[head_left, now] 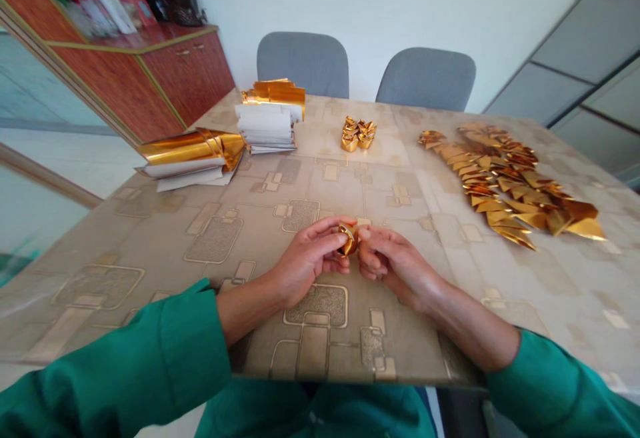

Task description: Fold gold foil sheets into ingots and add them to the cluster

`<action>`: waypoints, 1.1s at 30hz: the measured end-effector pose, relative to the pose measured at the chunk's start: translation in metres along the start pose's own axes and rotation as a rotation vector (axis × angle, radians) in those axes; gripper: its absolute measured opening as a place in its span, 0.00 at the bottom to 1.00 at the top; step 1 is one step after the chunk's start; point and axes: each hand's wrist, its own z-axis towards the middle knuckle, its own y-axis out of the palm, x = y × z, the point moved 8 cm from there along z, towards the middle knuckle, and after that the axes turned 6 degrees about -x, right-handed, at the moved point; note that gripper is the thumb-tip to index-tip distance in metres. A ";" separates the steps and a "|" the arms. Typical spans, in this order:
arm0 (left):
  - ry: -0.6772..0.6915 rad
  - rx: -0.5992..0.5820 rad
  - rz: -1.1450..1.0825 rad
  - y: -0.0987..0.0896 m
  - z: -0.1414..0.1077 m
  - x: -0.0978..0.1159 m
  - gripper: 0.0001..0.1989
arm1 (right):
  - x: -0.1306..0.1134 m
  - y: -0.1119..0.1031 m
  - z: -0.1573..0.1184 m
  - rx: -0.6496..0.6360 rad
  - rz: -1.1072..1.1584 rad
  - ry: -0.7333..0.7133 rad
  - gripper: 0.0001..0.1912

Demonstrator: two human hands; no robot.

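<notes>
Between my two hands, just above the near part of the table, is a small folded piece of shiny gold paper (347, 241). My left hand (314, 249) grips it between thumb and fingers. On its right side, the pinched thumb and forefinger of my right hand (387, 255) touch the paper's edge, the other fingers curled in. Farther back stands a small cluster of folded gold paper pieces (358, 134). To the right lie long rows of nested folded gold pieces (500, 181).
At the back left are a stack of gold-and-white paper sheets (267, 125) and a slanted pile of similar sheets (193, 158). A patterned cloth covers the table (390, 211). Two grey chairs (303, 61) stand beyond it, and a reddish wooden cabinet (190, 75) is at the left.
</notes>
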 end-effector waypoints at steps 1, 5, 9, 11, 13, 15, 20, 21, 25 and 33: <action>0.005 -0.010 -0.004 0.001 0.000 0.000 0.14 | 0.000 0.000 0.000 -0.001 0.004 0.001 0.13; 0.018 -0.027 -0.026 0.003 0.000 0.001 0.13 | 0.002 0.000 0.001 0.009 0.025 0.020 0.15; 0.024 -0.025 -0.002 0.002 0.000 0.001 0.13 | 0.003 0.001 0.001 0.005 0.029 0.019 0.15; 0.032 -0.003 0.026 0.000 0.000 0.001 0.13 | 0.004 0.002 0.002 0.000 0.036 0.021 0.15; 0.035 0.027 0.035 -0.002 0.000 0.001 0.13 | 0.005 0.001 0.003 0.002 0.027 0.018 0.15; 0.031 0.051 0.017 -0.003 0.000 0.001 0.14 | 0.005 -0.002 0.003 0.029 -0.016 0.014 0.14; 0.071 0.159 -0.039 -0.013 0.000 0.007 0.15 | -0.016 -0.012 -0.002 0.223 -0.462 -0.166 0.17; 0.096 0.174 -0.044 -0.014 0.000 0.009 0.15 | -0.023 -0.010 -0.003 0.240 -0.590 -0.229 0.19; 0.148 0.180 -0.019 -0.015 0.000 0.012 0.20 | -0.032 0.005 -0.005 0.252 -0.976 -0.379 0.19; 0.103 0.155 0.122 -0.016 0.003 0.010 0.20 | -0.045 -0.010 0.007 0.284 -1.102 -0.448 0.10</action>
